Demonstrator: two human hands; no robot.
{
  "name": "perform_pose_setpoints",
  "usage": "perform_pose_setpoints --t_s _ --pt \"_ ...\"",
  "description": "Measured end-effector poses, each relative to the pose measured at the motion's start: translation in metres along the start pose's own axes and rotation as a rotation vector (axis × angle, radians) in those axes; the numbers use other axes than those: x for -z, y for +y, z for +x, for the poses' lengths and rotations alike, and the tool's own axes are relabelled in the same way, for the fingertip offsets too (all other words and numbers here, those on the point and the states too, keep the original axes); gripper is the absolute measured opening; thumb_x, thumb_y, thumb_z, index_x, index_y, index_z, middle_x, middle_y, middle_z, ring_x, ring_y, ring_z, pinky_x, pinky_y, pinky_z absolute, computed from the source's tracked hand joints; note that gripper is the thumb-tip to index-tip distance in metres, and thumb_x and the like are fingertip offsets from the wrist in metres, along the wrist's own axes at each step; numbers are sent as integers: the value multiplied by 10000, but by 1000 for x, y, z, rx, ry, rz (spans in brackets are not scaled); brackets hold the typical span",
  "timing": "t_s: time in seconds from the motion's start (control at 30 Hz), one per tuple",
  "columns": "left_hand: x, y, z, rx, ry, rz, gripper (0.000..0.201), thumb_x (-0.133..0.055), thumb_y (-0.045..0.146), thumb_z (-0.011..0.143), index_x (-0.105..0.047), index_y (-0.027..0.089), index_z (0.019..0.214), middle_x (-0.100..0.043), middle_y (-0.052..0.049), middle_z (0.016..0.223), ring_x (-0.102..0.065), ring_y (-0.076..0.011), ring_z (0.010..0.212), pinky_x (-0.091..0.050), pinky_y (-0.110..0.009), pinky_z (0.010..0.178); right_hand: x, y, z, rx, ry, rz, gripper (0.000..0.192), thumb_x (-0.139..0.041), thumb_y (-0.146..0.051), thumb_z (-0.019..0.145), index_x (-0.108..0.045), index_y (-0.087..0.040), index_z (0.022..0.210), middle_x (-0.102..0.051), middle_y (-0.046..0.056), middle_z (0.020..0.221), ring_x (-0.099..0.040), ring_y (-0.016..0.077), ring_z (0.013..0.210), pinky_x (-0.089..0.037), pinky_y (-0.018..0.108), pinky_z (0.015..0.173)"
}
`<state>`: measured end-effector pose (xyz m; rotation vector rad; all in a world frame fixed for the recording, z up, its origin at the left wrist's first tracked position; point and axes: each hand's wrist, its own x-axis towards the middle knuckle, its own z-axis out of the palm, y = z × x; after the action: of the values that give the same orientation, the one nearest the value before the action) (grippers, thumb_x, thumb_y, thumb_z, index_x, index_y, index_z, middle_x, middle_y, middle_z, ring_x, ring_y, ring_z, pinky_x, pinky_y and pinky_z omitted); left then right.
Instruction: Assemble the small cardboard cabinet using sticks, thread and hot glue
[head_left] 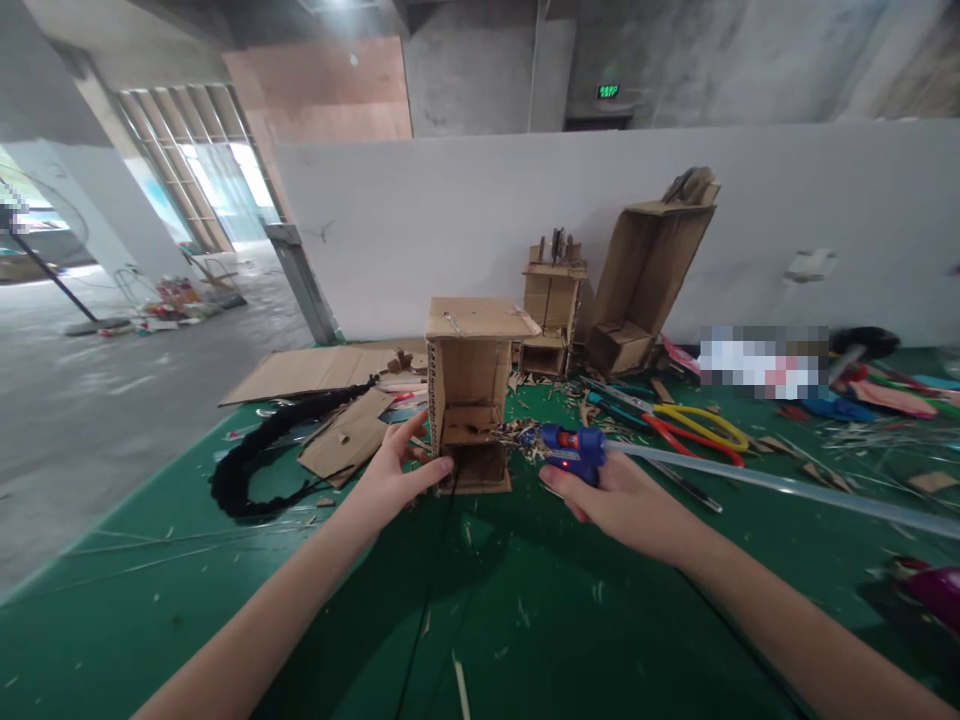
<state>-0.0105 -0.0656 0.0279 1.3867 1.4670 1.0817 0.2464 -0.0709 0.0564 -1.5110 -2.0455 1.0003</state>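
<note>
The left hand (390,478) grips the lower left edge of the upright cardboard shelf box (470,395), while the right hand (615,497) clasps a blue glue gun (571,449) just right of the box, nozzle pointing left toward its open front.

- Daylight floods in through the windows (199,165) at upper left, blown out to white.
- A ceiling lamp (341,5) glares at top centre.
- Soft arm shadows darken the green table (525,620) at lower centre.
- Edges bend and stretch; mosaic patches blur centre right.
</note>
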Motion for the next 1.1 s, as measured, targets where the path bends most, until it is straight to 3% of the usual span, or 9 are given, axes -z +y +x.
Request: perform_pose_setpoints --t_s 0.57,0.8,1.0,1.1 --pt "1 0 2 -26 -83 55 626 -648 440 709 -435 182 1238 -488 -3 860 -488 -86 578 -382 -201 433 -4 1 -2 -31 25 -23 534 -388 -688 810 -517 -199 638 -522 -12 550 -470 121 498 -331 248 476" --pt "-2 -5 6 -165 -31 202 538 -615 457 733 -501 161 1166 -406 -57 1043 -537 -133 751 -427 -214 458 -7 -3 0 11 58 3 491 -404 -659 821 -527 -202 691 -518 -15 546 -479 122 488 -331 251 465" --pt "-4 -6 5 -241 -15 250 429 -600 415 755 -551 156 1093 -390 -47 1027 -522 -136 782 -532 -293 640 -4 -16 8 60 94 -10 435 -424 -608 838 -554 -200 757 -542 -14 545 -512 128 495 -376 265 515" --pt "-4 -7 5 -249 -32 230 422 -600 398 754 -546 160 1098 -370 -40 1008 -495 -129 768 -542 -283 632 -3 -24 10 56 85 -42 413 -429 -582 843 -545 -199 743 -560 -6 539 -512 126 465 -375 271 502"
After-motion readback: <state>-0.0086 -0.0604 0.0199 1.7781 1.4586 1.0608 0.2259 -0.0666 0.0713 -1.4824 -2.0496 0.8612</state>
